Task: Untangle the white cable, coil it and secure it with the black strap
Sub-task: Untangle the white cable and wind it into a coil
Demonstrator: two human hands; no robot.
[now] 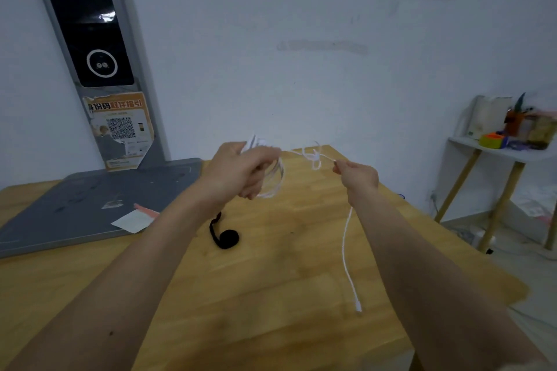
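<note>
Fingers (339,166) pinch white cable (346,238); black strap (226,237) on table (271,295).

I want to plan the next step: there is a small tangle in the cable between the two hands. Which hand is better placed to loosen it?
Probably the right hand: its grip pinches the white cable right beside the tangle. The left hand is busy holding the coiled loops.
</note>
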